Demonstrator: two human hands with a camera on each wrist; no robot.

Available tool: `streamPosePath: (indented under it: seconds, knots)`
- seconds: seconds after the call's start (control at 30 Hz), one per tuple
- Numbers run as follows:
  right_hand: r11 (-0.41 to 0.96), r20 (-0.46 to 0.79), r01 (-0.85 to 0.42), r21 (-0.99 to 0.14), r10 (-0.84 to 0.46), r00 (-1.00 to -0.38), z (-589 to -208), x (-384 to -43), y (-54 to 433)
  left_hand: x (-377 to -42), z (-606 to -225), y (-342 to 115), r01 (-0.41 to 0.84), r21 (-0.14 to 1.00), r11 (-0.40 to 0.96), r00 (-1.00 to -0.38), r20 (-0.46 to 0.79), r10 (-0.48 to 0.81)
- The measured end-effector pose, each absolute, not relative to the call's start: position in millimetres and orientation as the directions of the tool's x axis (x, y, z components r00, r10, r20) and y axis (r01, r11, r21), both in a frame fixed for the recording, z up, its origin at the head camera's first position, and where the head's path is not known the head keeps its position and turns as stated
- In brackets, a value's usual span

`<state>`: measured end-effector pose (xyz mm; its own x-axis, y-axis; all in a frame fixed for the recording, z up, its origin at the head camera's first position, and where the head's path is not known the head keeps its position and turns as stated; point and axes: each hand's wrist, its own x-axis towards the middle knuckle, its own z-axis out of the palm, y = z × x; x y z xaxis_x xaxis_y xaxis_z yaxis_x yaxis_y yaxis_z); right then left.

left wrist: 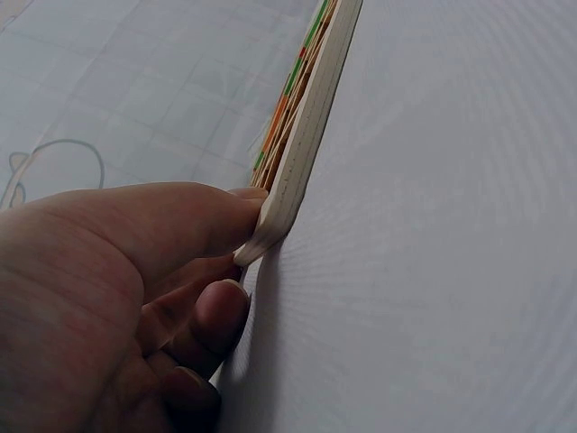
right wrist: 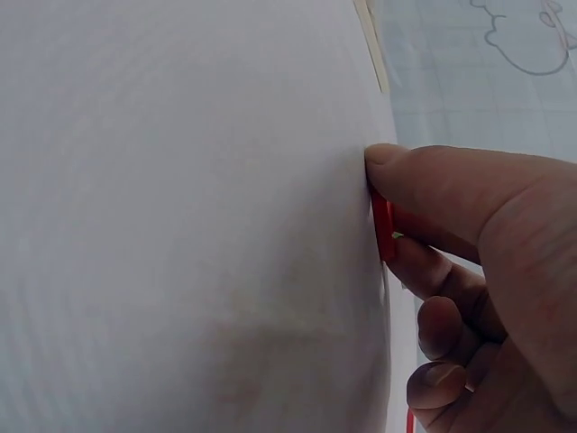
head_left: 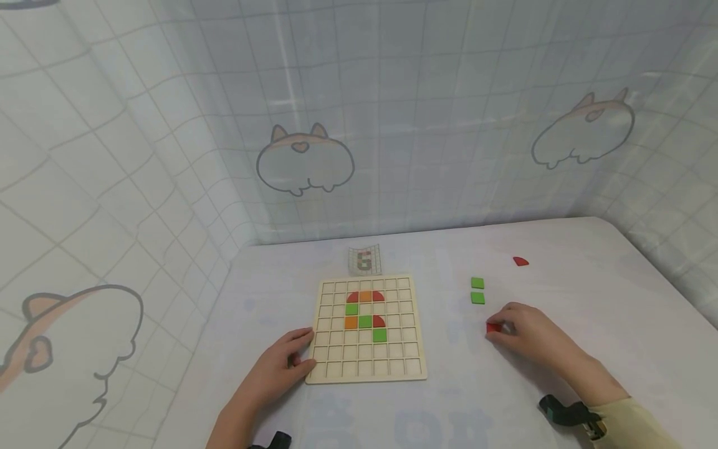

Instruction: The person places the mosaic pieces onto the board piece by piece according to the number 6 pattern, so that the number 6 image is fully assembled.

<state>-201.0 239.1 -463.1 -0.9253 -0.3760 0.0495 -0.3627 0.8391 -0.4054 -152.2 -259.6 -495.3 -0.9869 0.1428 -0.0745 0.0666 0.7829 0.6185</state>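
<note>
In the head view, a pale wooden grid board (head_left: pixel 336 371) lies flat, with several red, orange and green tiles set in its cells. My left hand (head_left: pixel 280 362) touches the board's left edge, thumb and forefinger spread apart along it. The left wrist view shows the thumb (left wrist: pixel 207 216) against the board's rim (left wrist: pixel 302 153) near a corner. Right of the board, my right hand (head_left: pixel 527 333) pinches a red tile (head_left: pixel 493 327) between thumb and fingers, low at the cloth. The right wrist view shows that tile (right wrist: pixel 383 225) edge-on, so its full shape is hidden.
Two green squares, one nearer (head_left: pixel 477 298) and one farther (head_left: pixel 477 283), lie beyond the right hand. A red quarter-round tile (head_left: pixel 520 261) sits farther back. Behind the board is a small printed pattern card (head_left: pixel 364 260). Patterned curtains (head_left: pixel 415 156) stand around the white tabletop.
</note>
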Motion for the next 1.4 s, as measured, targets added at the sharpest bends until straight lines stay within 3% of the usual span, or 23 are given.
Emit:
streamPosePath:
  seconds: [0.83,1.4]
  knots:
    - [0.825,0.091,-0.461,-0.328,-0.458,-0.884,-437.5,-205.5,203.3,-150.9,-494.1,-258.4,0.060,0.622,0.781,-0.988,-0.072,0.133]
    - [0.732,0.103,-0.590,-0.341,-0.595,-0.797,-427.2,-213.8,144.3,-148.2,-490.3,-257.9,0.073,0.641,0.764,-0.986,-0.070,0.153]
